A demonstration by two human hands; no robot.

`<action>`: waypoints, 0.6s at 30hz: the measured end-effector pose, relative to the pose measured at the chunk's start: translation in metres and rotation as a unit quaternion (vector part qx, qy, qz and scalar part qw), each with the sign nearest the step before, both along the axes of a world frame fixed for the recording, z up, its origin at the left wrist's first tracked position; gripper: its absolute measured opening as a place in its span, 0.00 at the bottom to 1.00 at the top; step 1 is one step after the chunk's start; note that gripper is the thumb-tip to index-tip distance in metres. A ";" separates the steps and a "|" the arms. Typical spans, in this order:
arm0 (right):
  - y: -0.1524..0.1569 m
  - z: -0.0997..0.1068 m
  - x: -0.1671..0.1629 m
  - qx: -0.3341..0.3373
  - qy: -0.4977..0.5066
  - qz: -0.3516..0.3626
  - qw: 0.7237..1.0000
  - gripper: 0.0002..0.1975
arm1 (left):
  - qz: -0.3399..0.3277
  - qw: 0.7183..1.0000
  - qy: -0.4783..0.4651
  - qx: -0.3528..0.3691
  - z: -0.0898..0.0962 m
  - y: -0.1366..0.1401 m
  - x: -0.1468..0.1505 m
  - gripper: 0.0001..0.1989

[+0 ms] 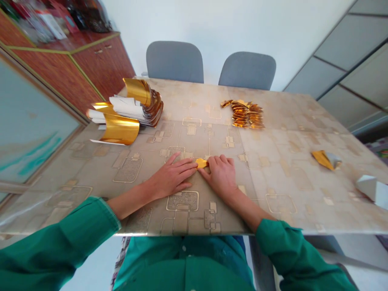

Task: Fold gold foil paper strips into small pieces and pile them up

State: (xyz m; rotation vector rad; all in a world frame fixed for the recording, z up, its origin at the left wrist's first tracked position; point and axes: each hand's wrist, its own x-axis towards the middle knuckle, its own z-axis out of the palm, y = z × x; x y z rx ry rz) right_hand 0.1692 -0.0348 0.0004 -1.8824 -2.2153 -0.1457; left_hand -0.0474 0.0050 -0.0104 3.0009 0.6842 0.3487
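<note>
A small piece of folded gold paper (pixel 201 163) lies on the patterned tablecloth, between my two hands. My left hand (pixel 172 176) rests flat with its fingers stretched out, the fingertips pressing the paper's left end. At the right end, my right hand (pixel 222 174) has its fingers curled in, pinching the paper's edge between thumb and fingers. Part of the paper is hidden under the fingertips.
Curled gold-and-white paper sheets (pixel 121 127) are stacked at the back left. Folded gold pieces (pixel 247 114) stand in rows at the back right. A gold scrap (pixel 325 159) and a white paper piece (pixel 374 190) lie far right. Two grey chairs (pixel 175 61) stand behind the table.
</note>
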 end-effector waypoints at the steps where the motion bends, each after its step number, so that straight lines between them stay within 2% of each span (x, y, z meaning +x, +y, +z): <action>1: 0.000 0.000 -0.001 -0.009 0.012 -0.010 1.000 0.17 | 0.002 1.000 -0.004 -0.005 -0.001 0.000 -0.001 0.23; 8: 0.006 0.000 -0.006 -0.049 0.099 -0.061 0.992 0.17 | 0.000 1.000 -0.014 -0.027 -0.001 0.000 -0.002 0.22; 11: 0.008 -0.002 -0.005 -0.053 0.123 -0.056 0.989 0.12 | 0.002 0.999 -0.024 -0.031 -0.001 0.000 -0.003 0.21; 14: 0.009 -0.002 0.003 -0.065 0.152 -0.054 0.985 0.07 | 0.001 0.999 -0.027 -0.039 -0.003 0.002 -0.006 0.20; 18: 0.011 0.000 0.019 -0.080 0.187 -0.076 0.976 0.06 | 0.007 0.998 -0.036 -0.047 0.000 0.007 -0.003 0.17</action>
